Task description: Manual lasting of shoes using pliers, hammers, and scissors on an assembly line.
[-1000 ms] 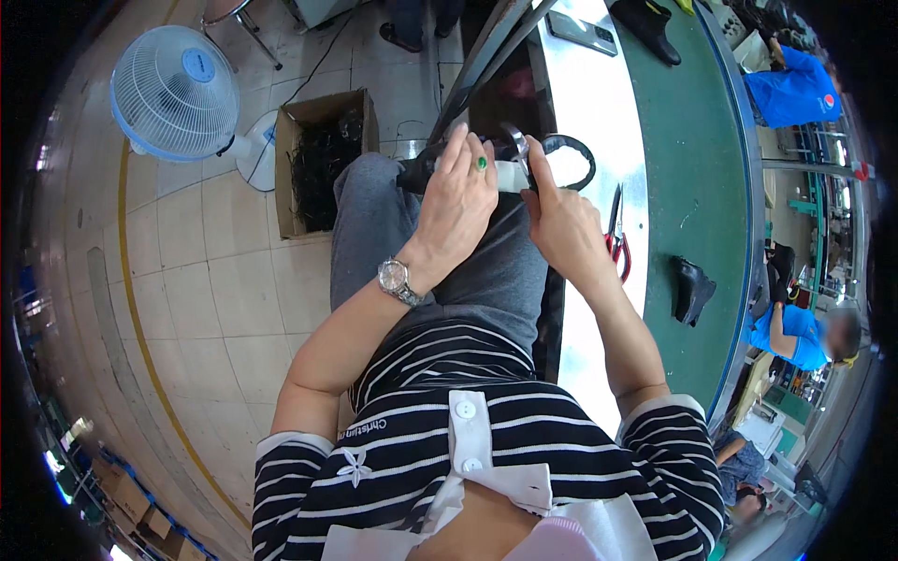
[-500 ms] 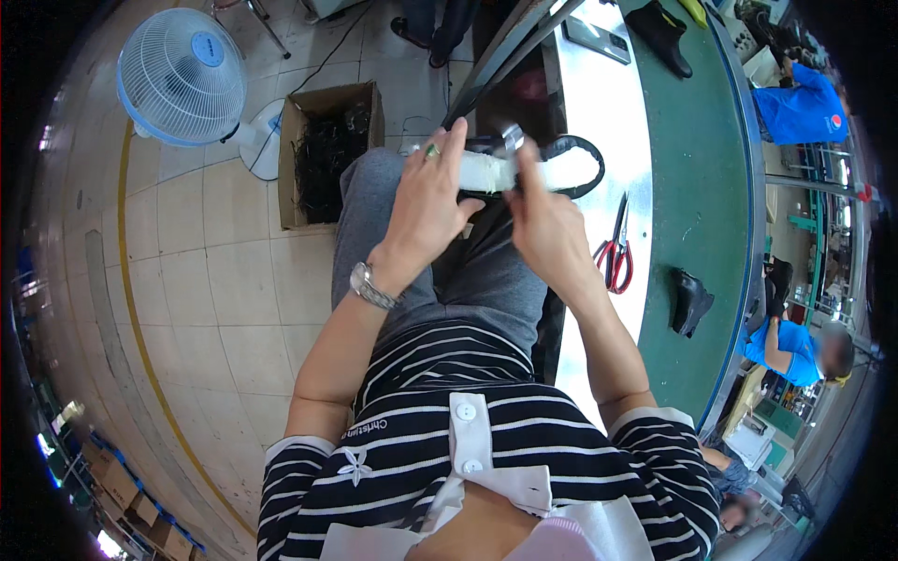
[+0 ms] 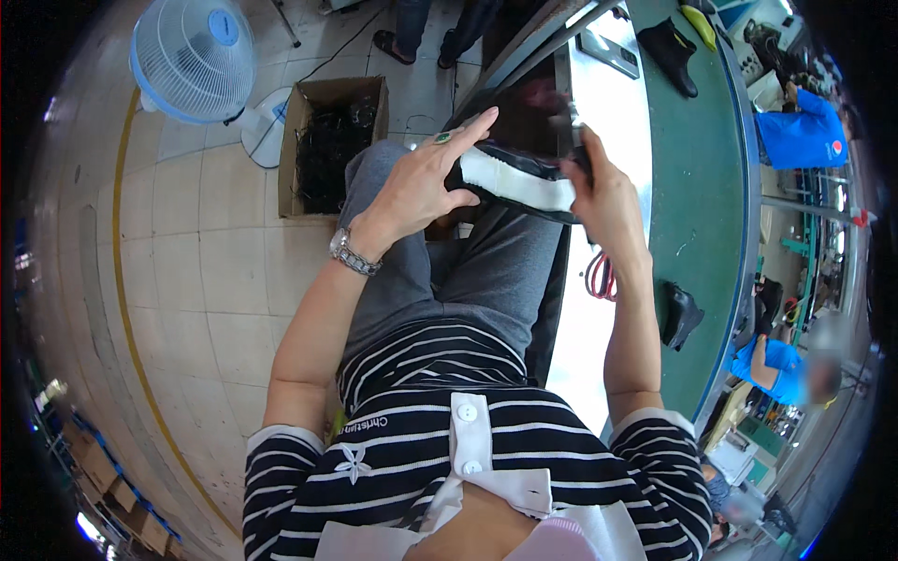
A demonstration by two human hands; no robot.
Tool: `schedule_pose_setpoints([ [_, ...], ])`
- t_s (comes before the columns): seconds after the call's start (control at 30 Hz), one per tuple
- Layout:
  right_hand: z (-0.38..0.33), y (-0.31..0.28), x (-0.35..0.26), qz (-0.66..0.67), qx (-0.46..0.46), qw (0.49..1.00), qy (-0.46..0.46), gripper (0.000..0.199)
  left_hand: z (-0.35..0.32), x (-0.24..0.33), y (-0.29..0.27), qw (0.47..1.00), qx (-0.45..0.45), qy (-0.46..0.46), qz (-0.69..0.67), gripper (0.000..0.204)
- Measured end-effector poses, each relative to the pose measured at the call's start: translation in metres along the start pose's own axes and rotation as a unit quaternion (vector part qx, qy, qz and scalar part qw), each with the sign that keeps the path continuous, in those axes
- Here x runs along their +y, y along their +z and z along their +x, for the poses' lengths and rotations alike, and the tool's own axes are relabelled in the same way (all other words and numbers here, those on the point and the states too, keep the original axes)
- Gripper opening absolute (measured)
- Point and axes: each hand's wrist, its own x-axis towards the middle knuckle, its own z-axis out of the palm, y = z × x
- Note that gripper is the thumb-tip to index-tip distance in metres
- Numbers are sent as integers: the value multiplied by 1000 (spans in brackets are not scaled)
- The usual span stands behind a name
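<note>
A black shoe (image 3: 510,182) lies bottom up above my lap, its pale white underside facing me. My left hand (image 3: 421,187) grips one end of it, with the thumb on the near side and the fingers on the far side. My right hand (image 3: 610,201) is closed on the dark handle of a hammer (image 3: 584,154), over the shoe's other end. The metal head is smeared by motion. Red-handled scissors (image 3: 601,277) lie on the metal worktop (image 3: 582,365) beside my right wrist, their blades hidden by the hand.
On the green bench (image 3: 706,187) stand black boots (image 3: 669,56) and another dark shoe (image 3: 683,315). A phone (image 3: 608,53) lies on the worktop. At left are a carton (image 3: 288,168) of black scraps and a fan (image 3: 192,61). Co-workers in blue (image 3: 800,131) are at far right.
My right hand and the hammer have moved right and lifted off the middle of the underside. The shoe has tilted, its right end lower. The scissors are now partly covered.
</note>
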Motion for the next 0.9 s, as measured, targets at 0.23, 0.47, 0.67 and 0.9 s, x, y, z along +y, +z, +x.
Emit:
schedule_pose_setpoints([
  [0.23, -43, -9, 2, 105, -176, 975, 88, 44, -80, 15, 21, 993, 42, -92, -63, 125],
  [0.47, -71, 13, -27, 264, -308, 913, 30, 56, -100, 5, -12, 967, 152, -203, 29, 41],
  [0.67, -55, 6, -51, 124, -375, 913, -105, 65, -113, -8, -7, 981, 164, -100, -18, 27],
  [0.9, -37, -9, -105, -109, -442, 875, -163, 62, -126, 13, 17, 984, 94, -69, 132, 25],
])
